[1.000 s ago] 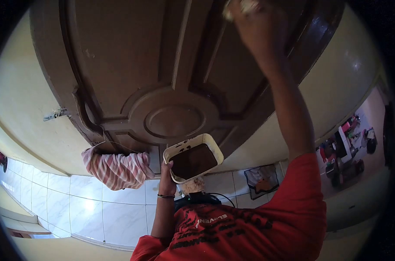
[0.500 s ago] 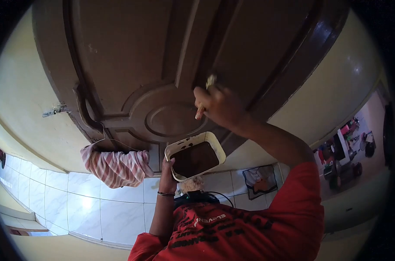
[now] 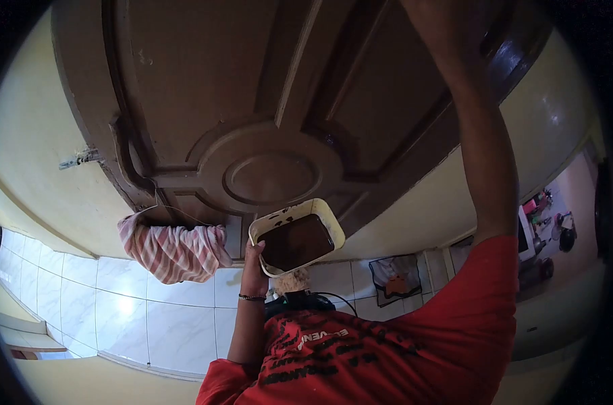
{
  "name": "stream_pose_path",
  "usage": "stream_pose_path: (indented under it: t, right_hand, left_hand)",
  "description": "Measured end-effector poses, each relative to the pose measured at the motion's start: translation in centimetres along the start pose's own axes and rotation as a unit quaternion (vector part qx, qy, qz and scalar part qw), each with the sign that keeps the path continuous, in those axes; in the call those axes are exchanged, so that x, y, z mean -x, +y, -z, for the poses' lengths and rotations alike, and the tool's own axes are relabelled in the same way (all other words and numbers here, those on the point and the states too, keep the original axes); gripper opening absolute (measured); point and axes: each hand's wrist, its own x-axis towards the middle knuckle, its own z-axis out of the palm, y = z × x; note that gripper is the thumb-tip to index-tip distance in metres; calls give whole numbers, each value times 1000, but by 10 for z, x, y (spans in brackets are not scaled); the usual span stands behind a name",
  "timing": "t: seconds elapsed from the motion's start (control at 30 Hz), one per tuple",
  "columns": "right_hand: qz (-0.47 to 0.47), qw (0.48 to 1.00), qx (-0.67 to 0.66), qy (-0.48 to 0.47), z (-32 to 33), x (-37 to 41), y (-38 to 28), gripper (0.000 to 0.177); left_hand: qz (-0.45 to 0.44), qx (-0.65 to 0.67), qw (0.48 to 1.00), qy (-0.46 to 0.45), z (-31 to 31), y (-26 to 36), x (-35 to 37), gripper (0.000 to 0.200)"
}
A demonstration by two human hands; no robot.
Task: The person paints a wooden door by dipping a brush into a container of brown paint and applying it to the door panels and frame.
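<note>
My left hand point(image 3: 254, 270) grips the near left side of a cream plastic tub point(image 3: 333, 226), its thumb on the rim. Dark brown liquid point(image 3: 296, 241) that looks like paint lies inside, with dark smears on the inner far wall. The tub is held in front of my body, below the round moulding of a brown panelled door point(image 3: 273, 177). At the top edge of the view, my right hand point(image 3: 438, 17) is raised in front of the door's upper right part. Its fingers are cut off by the frame, and the paintbrush is out of sight.
A pink-and-white striped cloth point(image 3: 175, 251) hangs from the curved door handle point(image 3: 127, 158). Left of the door's edge is a metal latch point(image 3: 80, 158). Below lie white floor tiles point(image 3: 185, 331) and a dark-edged mat point(image 3: 395, 280). Household items point(image 3: 556, 229) stand at the right.
My right hand has moved up and right from the door's middle, carrying the paintbrush out of view. My left hand still holds the tub, which sits slightly further left and higher in view.
</note>
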Motion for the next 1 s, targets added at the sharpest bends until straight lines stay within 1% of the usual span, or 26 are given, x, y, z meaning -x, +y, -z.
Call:
stream_pose_path:
  t: [0.03,0.1,0.17,0.27,0.3,0.43,0.5,0.63,0.7,0.73,0.77,0.8,0.83,0.87,0.9,0.97,1.0]
  right_hand:
    - [0,1000,0,-1,-2,8,-3,15]
    - [114,993,-5,10,-10,46,-16,20]
    - [152,981,-100,-73,-6,92,-47,16]
    - [172,953,-182,-173,0,164,-83,16]
    - [176,940,-208,-207,6,173,-88,17]
    - [194,935,-216,-203,9,178,-82,15]
    - [177,918,-259,-243,13,158,-59,25]
    - [166,952,-220,-136,22,89,1,15]
    - [145,973,-135,-115,26,62,36,22]
    - [144,974,-134,-115,25,50,38,22]
    - [143,983,-111,-38,23,39,34,13]
    - [142,985,-88,40,22,34,31,13]
    - [141,985,-88,41,22,41,28,13]
    - [150,982,-102,-48,22,56,22,14]
    - [159,971,-114,-135,22,72,15,23]
    - [236,958,-86,-136,12,110,-13,19]
    - [250,948,-98,-173,13,129,-29,21]
  left_hand:
    - [1,1,1000,0,0,0,0,51]
    - [-10,-10,1000,-10,0,0,-1,51]
    - [-8,-10,1000,-10,-1,2,0,51]
    - [-10,-20,1000,-10,-2,5,-1,52]
    - [-12,-32,999,-10,-2,5,-1,53]
    - [-11,-50,999,-11,0,5,-3,54]
    - [1,-32,999,-8,10,-1,-7,54]
    - [6,-17,1000,14,16,-7,-8,54]
    - [-17,-34,999,13,10,-4,-5,55]
    - [-15,-35,999,12,11,-5,-6,55]
    - [-6,-33,999,13,12,-5,-7,54]
    - [2,-31,999,16,12,-4,-8,54]
    - [2,-32,999,16,10,-3,-7,54]
    - [-7,-32,999,6,8,-2,-7,53]
    - [-16,-31,999,-4,5,0,-6,53]
    - [-17,-33,999,1,-2,3,-2,52]
    - [-17,-37,999,6,-3,4,-1,52]
